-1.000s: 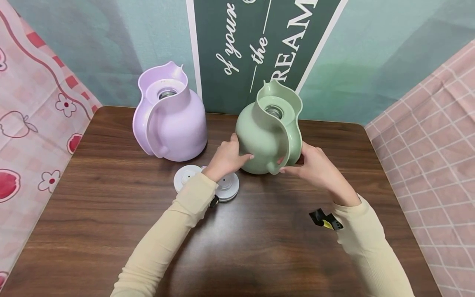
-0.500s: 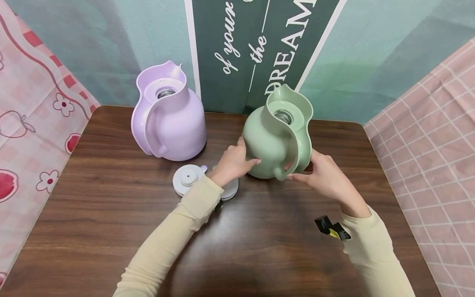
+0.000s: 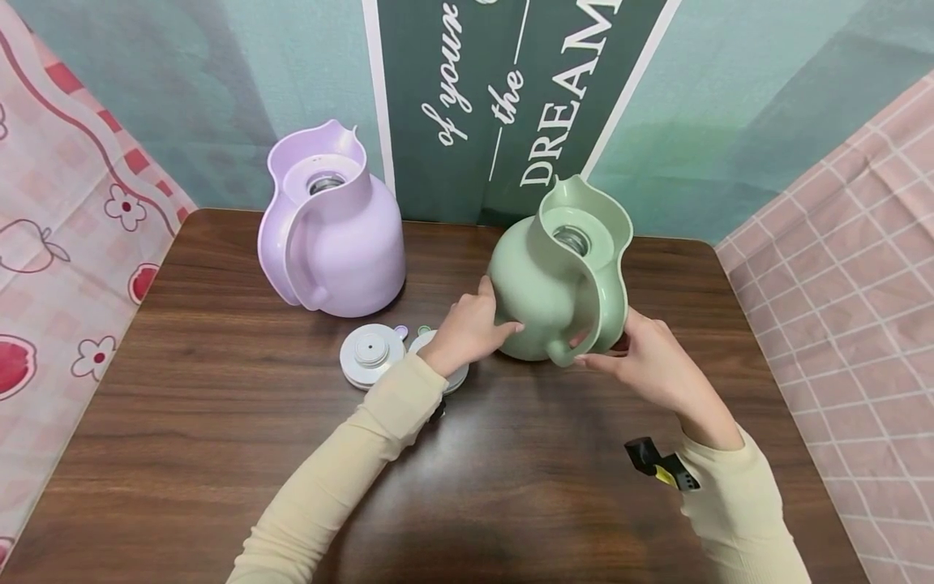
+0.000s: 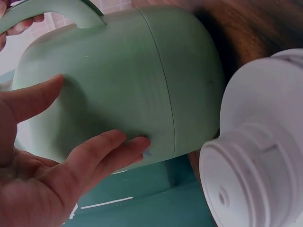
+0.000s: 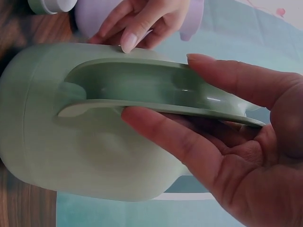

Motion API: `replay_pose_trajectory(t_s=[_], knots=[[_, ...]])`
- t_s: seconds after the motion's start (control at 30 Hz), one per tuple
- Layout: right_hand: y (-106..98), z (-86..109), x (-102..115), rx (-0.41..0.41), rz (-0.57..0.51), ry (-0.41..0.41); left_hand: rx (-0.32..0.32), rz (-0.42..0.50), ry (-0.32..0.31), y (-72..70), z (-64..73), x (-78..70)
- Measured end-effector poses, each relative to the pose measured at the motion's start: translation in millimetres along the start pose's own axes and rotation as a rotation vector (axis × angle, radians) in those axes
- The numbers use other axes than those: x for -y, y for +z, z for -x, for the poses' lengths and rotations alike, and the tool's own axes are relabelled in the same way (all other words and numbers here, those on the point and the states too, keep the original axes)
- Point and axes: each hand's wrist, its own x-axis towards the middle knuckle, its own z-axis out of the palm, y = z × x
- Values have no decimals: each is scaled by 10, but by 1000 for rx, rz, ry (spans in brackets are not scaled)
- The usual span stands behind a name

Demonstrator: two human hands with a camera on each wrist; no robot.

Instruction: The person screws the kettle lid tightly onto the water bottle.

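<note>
We see the green jug (image 3: 529, 284) right of centre, towards the far side of the table (image 3: 547, 487), its handle (image 3: 616, 296) turned to the near right and a metallic ring visible in its mouth. The right hand (image 3: 660, 365) grips this handle from the right, thumb on one side and fingers on the other. The left hand (image 3: 470, 324) rests against the jug's left side, thumb and fingers spread over the curve (a touch rather than a grasp, as we read it from the left wrist). Whether the base sits flat, we cannot tell.

To the left, near the far edge, we find the purple jug (image 3: 357, 251), upright, well apart from the green one, its handle towards the near left. Between the jugs and a little nearer lie two white lids side by side: the left lid (image 3: 370, 355) shows fully, while the right lid (image 3: 458, 379) is partly hidden under the left wrist.

Beyond the table hangs a teal cloth (image 3: 314, 73) with a dark panel (image 3: 467, 182) (we can read "DREAM" on it). Pink cloth (image 3: 73, 251) flanks us on both sides.
</note>
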Motion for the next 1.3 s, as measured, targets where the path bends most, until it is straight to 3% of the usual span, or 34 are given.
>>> replay_pose_trajectory(t_s=[0.33,1.3], knots=[[-24,94,7,-13,-2,5,2,2,32,53,30,-34],[-25,219,-23,-31,-8,30,3,7,47,135,84,-88]])
